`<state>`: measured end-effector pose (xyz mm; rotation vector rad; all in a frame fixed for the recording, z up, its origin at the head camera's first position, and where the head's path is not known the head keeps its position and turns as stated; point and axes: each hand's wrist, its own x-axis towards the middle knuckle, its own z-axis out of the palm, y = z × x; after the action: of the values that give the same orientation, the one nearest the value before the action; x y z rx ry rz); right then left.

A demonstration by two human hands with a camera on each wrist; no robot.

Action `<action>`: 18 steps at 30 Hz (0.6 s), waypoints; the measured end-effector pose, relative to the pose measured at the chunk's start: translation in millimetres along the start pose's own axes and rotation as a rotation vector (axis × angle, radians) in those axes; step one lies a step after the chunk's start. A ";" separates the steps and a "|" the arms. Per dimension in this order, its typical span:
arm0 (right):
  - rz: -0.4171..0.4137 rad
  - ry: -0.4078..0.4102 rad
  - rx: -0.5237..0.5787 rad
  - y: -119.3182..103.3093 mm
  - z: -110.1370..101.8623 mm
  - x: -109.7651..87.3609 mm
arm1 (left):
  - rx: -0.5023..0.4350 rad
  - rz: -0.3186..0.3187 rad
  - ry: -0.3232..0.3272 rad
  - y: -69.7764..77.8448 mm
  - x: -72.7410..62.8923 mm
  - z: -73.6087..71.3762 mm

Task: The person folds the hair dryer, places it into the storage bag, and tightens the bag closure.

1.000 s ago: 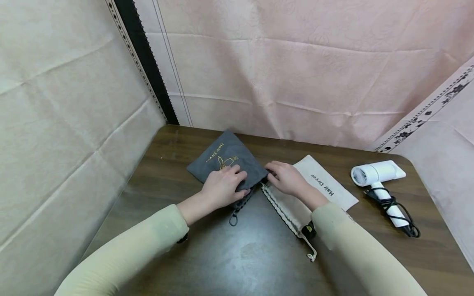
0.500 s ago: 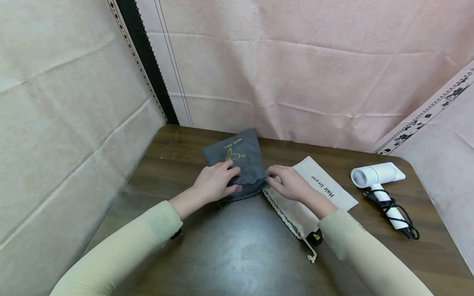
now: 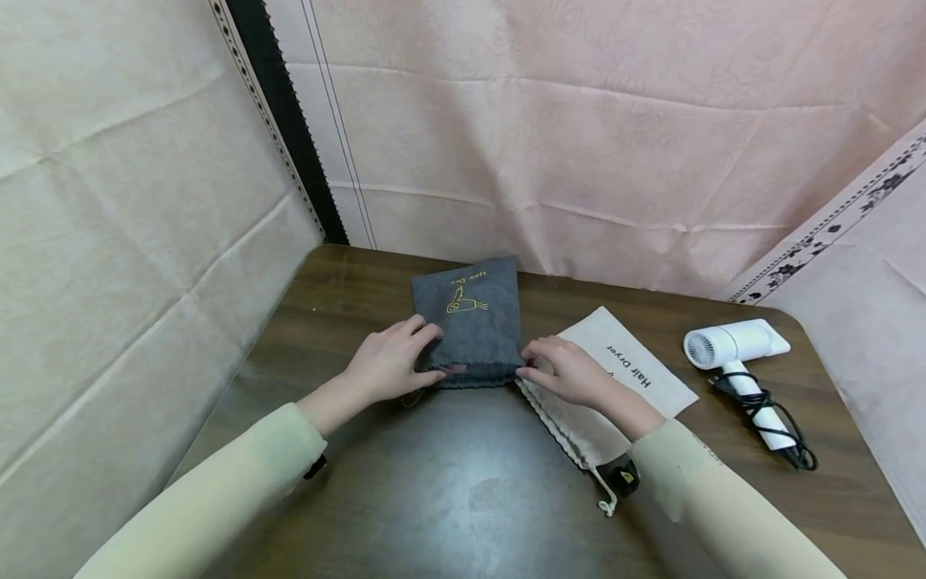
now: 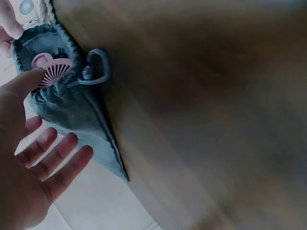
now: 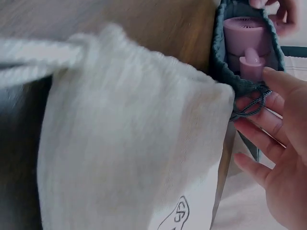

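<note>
A dark grey drawstring pouch [image 3: 473, 318] with gold print lies at the back middle of the table, its mouth toward me. Inside the mouth shows a pink hair dryer [image 4: 56, 72] with a slotted vent, also visible as a pink body [image 5: 247, 36] in the right wrist view. My left hand [image 3: 387, 358] is at the pouch's left corner, thumb at the rim, other fingers spread and fairly straight. At the right corner, my right hand [image 3: 567, 370] pinches the rim between thumb and fingers. A cord loop [image 4: 100, 69] hangs from the left side.
A cream drawstring pouch [image 3: 637, 378] printed "Hair Dryer" lies under my right hand and forearm. Farther right lies a white hair dryer [image 3: 738, 342] with its black cord [image 3: 755, 400] wound round the handle. Pale cloth walls [image 3: 542, 145] stand behind and beside the brown table [image 3: 463, 482].
The grey pouch has turned clockwise, and its mouth now faces me with pink showing inside. My left hand has moved off its top to the left corner; my right hand keeps to the right corner.
</note>
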<state>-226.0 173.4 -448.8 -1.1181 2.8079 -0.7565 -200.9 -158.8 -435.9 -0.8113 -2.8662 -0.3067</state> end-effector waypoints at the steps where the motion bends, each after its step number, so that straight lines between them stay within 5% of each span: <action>1: -0.004 0.001 -0.006 1.1 0.1 -1.4 | -0.007 -0.023 -0.017 -1.5 -4.1 0.1; 7: -0.029 0.032 -0.038 6.0 -2.3 -6.9 | 0.003 -0.092 -0.055 -5.3 -24.0 5.8; 18: -0.132 0.124 -0.054 10.3 0.2 -9.4 | -0.026 -0.044 0.094 -0.6 -41.3 32.0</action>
<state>-225.5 186.0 -455.0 -1.3214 2.8946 -0.7896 -169.2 -172.4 -475.0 -0.7191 -2.8008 -0.3780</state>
